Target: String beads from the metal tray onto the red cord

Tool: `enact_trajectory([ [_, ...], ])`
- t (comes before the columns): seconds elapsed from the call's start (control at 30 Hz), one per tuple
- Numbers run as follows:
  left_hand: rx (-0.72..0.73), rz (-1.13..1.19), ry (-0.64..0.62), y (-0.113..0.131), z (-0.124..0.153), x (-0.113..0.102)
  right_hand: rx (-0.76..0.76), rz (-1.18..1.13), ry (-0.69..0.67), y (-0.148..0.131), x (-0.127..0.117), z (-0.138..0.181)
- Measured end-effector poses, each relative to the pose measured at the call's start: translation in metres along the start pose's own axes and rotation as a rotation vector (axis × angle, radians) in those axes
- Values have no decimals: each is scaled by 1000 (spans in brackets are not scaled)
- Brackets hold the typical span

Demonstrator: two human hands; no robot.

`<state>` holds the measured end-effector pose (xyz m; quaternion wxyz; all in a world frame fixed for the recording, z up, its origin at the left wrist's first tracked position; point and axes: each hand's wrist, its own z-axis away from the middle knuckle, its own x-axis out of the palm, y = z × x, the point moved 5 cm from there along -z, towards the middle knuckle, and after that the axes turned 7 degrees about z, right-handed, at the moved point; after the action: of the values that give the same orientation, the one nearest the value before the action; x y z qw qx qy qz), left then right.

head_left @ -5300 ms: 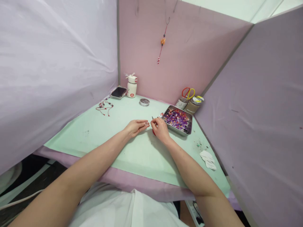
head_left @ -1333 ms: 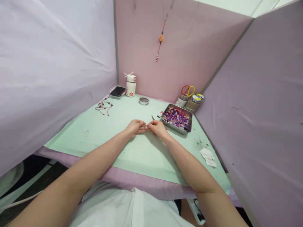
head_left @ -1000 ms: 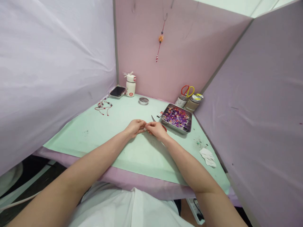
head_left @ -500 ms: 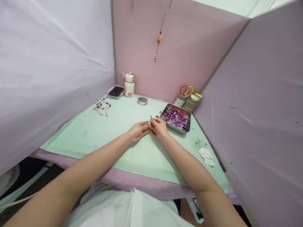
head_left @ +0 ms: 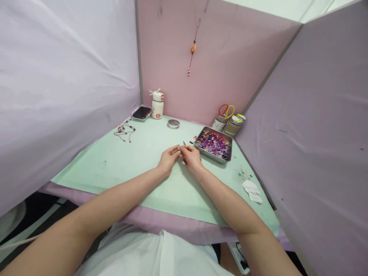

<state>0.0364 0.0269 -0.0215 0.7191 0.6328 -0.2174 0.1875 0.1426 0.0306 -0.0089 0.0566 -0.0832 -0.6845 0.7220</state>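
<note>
My left hand (head_left: pixel 169 159) is closed in a pinch, with a small clear bead (head_left: pixel 178 148) at its fingertips. Close against it, my right hand (head_left: pixel 191 156) also has thumb and finger pressed together beside the bead; what these fingers hold is too small to make out. Under the right hand lie red-handled scissors (head_left: pixel 184 161), mostly covered, with a blade tip showing beyond the knuckles. Just right of the hands, a metal tray (head_left: pixel 214 156) holds a heap of purple, orange, clear and dark beads (head_left: pixel 212 143).
Behind the tray stand a jar (head_left: pixel 219 123) with red and yellow scissors (head_left: pixel 227 111) and a lidded jar (head_left: pixel 235 125). Further left are a round tin (head_left: pixel 173 123), white bottle (head_left: pixel 157 105), phone (head_left: pixel 142 112) and beaded cords (head_left: pixel 125 130). A crumpled tissue (head_left: pixel 252 191) lies right.
Both hands have shifted slightly left, and the left wrist has turned so its fingers point more upward. More of the red scissor handles shows beside the right hand.
</note>
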Motion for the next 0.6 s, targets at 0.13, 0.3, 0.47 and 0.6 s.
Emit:
enact_trajectory([
  [0.13, 21, 37, 20, 4, 0, 0, -14, -23, -18, 1, 3, 0],
  [0.3, 5, 93, 7, 10, 0, 2, -57, -46, -53, -1, 6, 1],
  [0.47, -47, 119, -54, 16, 0, 3, -119, 61, -75, -8, 1, -1],
  [0.6, -152, 40, -110, 21, 0, 0, -248, 200, 22, -17, -16, -8],
])
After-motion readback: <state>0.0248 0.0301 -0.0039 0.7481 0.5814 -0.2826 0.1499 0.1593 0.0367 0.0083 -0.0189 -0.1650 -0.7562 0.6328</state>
